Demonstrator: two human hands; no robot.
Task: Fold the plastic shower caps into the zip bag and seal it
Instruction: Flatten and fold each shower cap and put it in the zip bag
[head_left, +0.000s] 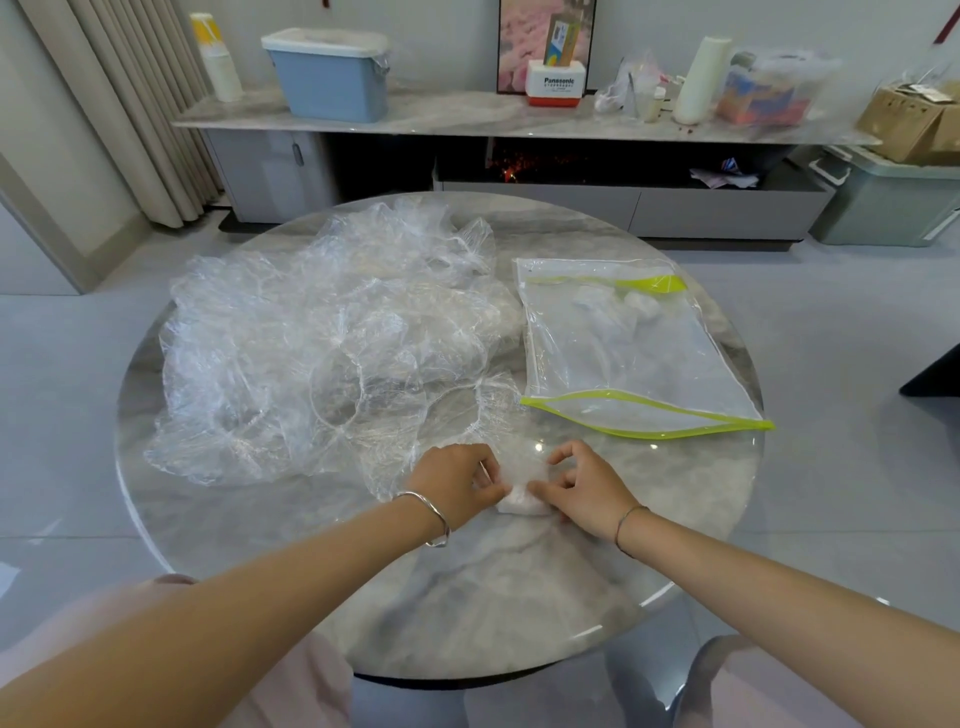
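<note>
**A:** What was shown nearest the viewer?

**B:** A folded shower cap (519, 503), squeezed into a small pale wad, was held on the round table (467, 597), just on the near side of the zip bag (623, 353). It was pinched at one end by the curled fingers of the left hand (457, 478). The other end was pinched by the thumb and fingers of the right hand (582, 486).

**A:** How was it judged to handle?

**B:** It was judged almost weightless, limp and slippery, and likely to spring open once let go. A firm pinch across the fold, with the elastic rim tucked inside, was thought best.

**A:** What was seen farther off?

**B:** The bag's green zip mouth (644, 415) was seen gaping on its near edge, unsealed. To the left of the bag, a loose heap of unfolded caps (322, 343) was spread out, touching the bag's left side.

**A:** What could not be made out?

**B:** The caps in the heap could not be counted, since clear film lay over clear film. Pale lumps (639, 304) at the bag's far end were taken for caps already packed, though this could not be confirmed. Some fingertips were hidden by the wad. Beyond the bag, clutter on a long cabinet (467, 111) was only partly legible.
</note>
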